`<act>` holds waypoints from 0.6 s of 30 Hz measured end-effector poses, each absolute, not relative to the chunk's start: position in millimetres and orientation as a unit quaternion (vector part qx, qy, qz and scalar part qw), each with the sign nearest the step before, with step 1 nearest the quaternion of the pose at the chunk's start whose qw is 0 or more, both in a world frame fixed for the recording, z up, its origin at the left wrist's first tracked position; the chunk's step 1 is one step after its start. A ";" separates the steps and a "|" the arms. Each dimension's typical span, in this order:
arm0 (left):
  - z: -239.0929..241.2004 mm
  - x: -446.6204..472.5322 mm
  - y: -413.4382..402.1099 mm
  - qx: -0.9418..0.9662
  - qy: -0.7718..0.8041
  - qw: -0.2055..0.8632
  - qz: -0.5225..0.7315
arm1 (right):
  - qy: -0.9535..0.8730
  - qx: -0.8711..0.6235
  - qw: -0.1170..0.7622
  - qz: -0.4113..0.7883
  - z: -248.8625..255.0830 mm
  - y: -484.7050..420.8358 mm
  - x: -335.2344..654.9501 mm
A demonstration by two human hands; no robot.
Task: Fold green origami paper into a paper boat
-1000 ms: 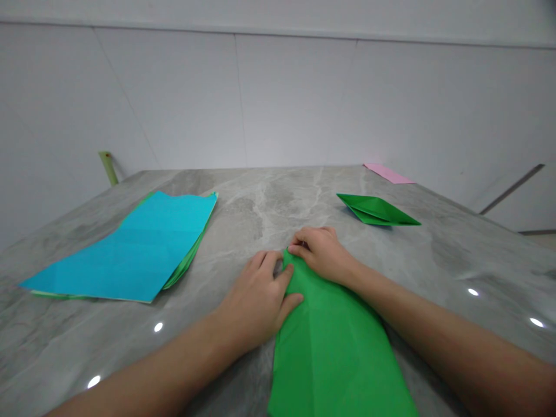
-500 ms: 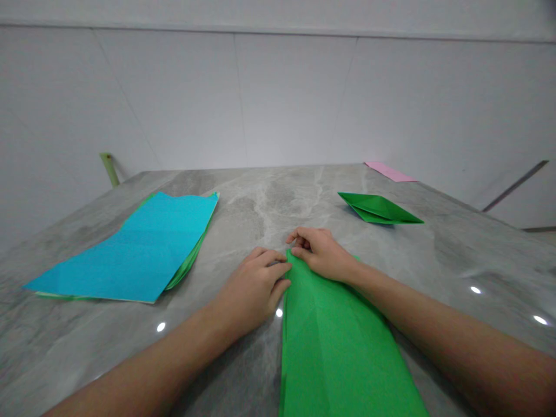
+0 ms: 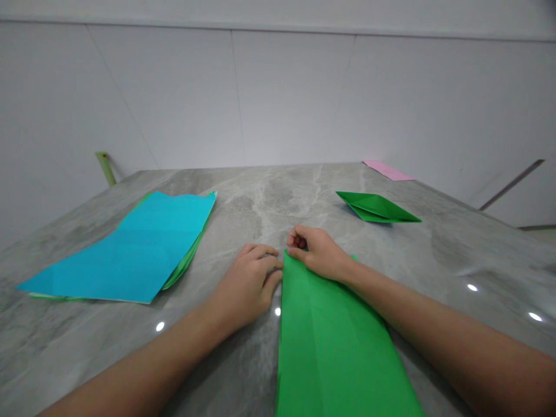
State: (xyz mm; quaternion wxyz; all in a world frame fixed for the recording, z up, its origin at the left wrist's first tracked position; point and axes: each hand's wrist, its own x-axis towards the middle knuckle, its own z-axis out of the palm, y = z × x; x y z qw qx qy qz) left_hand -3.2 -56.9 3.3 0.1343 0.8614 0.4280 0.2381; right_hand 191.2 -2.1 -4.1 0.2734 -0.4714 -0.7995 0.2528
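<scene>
A folded green paper sheet (image 3: pixel 339 347) lies lengthwise on the table in front of me, with a crease running down it. My right hand (image 3: pixel 317 252) rests over its far end, fingers curled and thumb on the far left corner. The fingertips' exact grip there is partly hidden. At the left edge, just below that corner, is my left hand (image 3: pixel 249 284). Its fingers are bent and apart, with the tips at or touching the paper's edge.
A blue sheet (image 3: pixel 125 249) lies on top of green sheets at the left. On the right sits a folded green paper shape (image 3: pixel 376 207), pointed at both ends. A pink paper (image 3: pixel 386 170) lies at the far right edge of the grey marbled table (image 3: pixel 269 197), near the white wall.
My left fingers have drawn back slightly left from over the paper's edge. My right fingers are curled in more at the corner. The view has shifted a little.
</scene>
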 end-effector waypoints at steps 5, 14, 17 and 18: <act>2.5 -3.0 -55.0 0.841 0.449 0.156 0.258 | -0.798 -0.473 0.276 0.252 -3.1 -2.3 190.8; 7.2 -5.5 -53.9 0.858 0.427 0.149 0.242 | -0.798 -0.471 0.280 0.251 -6.0 -1.8 191.6; 7.1 -7.0 -52.0 0.859 0.430 0.153 0.233 | -0.799 -0.469 0.280 0.250 -5.9 -1.6 190.8; 7.3 -7.1 -51.7 0.856 0.434 0.157 0.232 | -0.800 -0.468 0.282 0.250 -5.9 -1.5 190.6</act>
